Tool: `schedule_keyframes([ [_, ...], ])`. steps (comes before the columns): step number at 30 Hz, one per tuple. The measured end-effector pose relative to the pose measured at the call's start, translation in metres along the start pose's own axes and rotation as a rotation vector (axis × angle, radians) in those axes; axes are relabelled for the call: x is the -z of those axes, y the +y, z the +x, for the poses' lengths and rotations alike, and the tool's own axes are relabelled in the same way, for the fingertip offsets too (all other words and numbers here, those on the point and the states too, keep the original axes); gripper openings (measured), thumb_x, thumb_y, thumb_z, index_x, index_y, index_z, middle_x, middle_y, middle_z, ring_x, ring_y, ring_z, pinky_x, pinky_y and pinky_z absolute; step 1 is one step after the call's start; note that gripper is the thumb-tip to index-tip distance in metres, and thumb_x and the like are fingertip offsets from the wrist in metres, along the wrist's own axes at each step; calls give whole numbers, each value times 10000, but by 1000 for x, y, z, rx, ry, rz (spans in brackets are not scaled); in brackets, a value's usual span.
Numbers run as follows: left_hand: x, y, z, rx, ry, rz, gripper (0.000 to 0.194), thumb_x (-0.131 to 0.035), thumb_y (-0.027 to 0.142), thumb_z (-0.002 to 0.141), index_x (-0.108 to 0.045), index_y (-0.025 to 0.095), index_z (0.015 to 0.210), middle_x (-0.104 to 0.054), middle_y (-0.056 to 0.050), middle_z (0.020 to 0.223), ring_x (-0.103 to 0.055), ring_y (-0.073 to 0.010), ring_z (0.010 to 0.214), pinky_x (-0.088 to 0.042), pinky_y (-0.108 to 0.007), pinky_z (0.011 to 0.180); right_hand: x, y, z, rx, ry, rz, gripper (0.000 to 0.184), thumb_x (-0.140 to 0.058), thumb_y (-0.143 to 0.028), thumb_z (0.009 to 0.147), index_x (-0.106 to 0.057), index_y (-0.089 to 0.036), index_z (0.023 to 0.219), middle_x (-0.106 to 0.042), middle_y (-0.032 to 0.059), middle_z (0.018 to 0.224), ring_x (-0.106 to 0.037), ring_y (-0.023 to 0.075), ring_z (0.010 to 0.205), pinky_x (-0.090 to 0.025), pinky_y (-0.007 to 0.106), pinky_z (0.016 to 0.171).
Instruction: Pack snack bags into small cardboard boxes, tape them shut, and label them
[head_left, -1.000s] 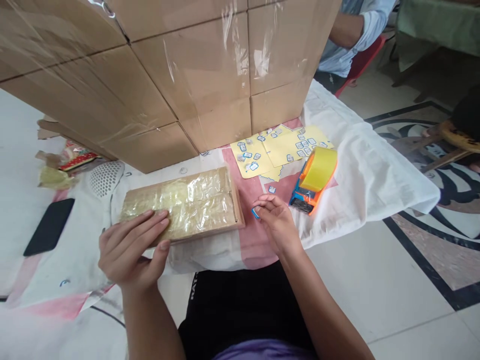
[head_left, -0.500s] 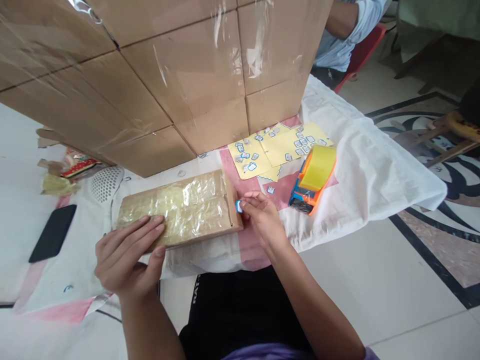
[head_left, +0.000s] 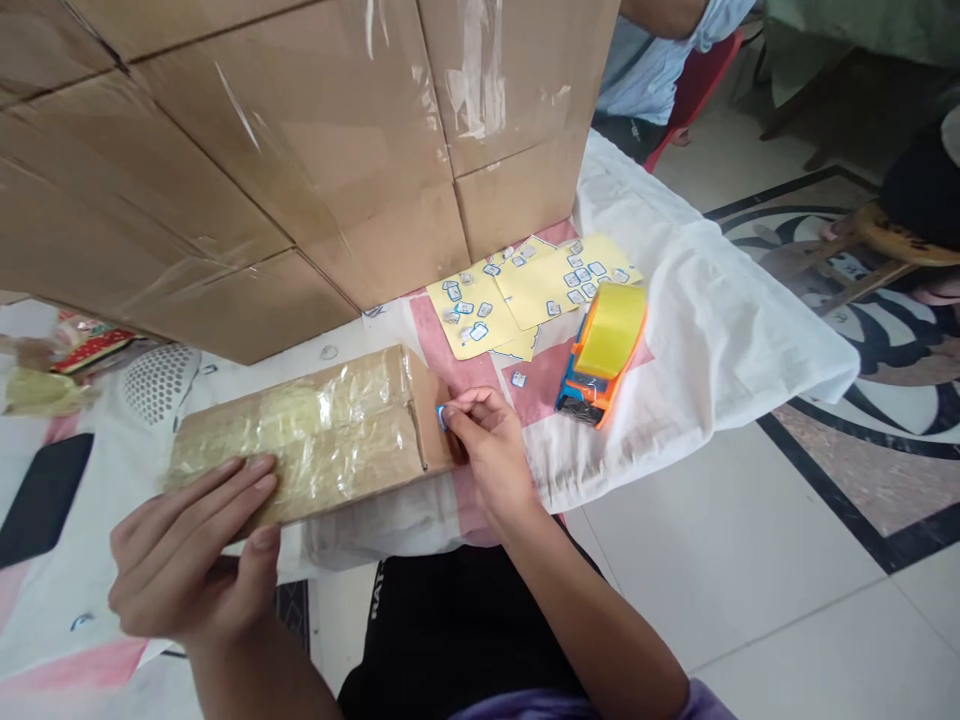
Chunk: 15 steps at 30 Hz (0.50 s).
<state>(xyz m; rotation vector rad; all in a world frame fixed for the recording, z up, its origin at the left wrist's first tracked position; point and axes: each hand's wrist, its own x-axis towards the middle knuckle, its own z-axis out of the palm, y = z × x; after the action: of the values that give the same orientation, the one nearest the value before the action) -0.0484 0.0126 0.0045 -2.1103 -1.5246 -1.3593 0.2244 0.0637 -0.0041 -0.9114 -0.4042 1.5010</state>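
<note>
Closely, the right hand (head_left: pixel 491 450) pinches one small blue-edged sticker (head_left: pixel 441 418) between thumb and fingertips, at the right end face of a taped cardboard box (head_left: pixel 337 432). Whether the sticker touches the cardboard cannot be told. The box lies immediately left of this grip, flat on the cloth-covered counter (head_left: pixel 660 410); its long axis runs left to right, the right end angled slightly away from the person. The right hand is nearer that end. The left hand (head_left: pixel 195 560) rests on the box's top near the opposite end, fingers extended side by side, thumb apart, its grip closed around nothing.

Counted: one separate box, one orange-and-blue tape dispenser (head_left: pixel 604 350) right of the right hand, and one loose sticker (head_left: pixel 518 379) on the counter between them. Beyond lie at least two overlapping yellow sheets (head_left: pixel 536 305), bearing over a dozen stickers, too small to count surely. One black phone (head_left: pixel 46 500) lies far left. Behind stands one stack of cartons (head_left: pixel 300 150), cut off by the view.
</note>
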Motion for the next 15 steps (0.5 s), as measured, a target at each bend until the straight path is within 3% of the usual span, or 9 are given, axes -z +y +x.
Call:
schedule_keyframes([
  [3, -4, 21, 17, -169, 79, 9, 345, -708, 294, 764, -822, 327, 1088, -825, -42, 975, -774, -350, 912, -553, -471, 785, 0, -1, -2, 44, -27, -122, 205, -762, -285, 747, -589, -239, 847, -621, -29, 812, -593, 147, 780, -493, 285, 756],
  [8, -1, 40, 27, -82, -66, 63, 342, -714, 278, 795, -801, 322, 1124, -818, -37, 1040, -760, -316, 965, -550, -470, 876, -3, 2, -4, 283, -51, -415, 57, -629, -267, 831, -678, -248, 856, -557, 54, 1075, -584, 195, 978, -515, 310, 784],
  [12, 2, 43, 26, -95, -79, 130, 256, -698, 291, 840, -799, 284, 1076, -816, -43, 1058, -753, -291, 997, -526, -444, 902, -4, 11, -7, 329, 34, -368, 90, -676, -317, 840, -723, -256, 886, -557, 59, 1052, -594, 216, 1007, -524, 362, 893],
  [15, 2, 48, 27, -98, -93, 147, 221, -685, 295, 871, -791, 265, 1063, -816, -55, 1052, -750, -296, 1007, -495, -442, 898, -3, 16, -9, 343, 15, -335, 90, -670, -321, 858, -742, -267, 860, -616, 56, 1021, -619, 230, 1030, -506, 397, 967],
])
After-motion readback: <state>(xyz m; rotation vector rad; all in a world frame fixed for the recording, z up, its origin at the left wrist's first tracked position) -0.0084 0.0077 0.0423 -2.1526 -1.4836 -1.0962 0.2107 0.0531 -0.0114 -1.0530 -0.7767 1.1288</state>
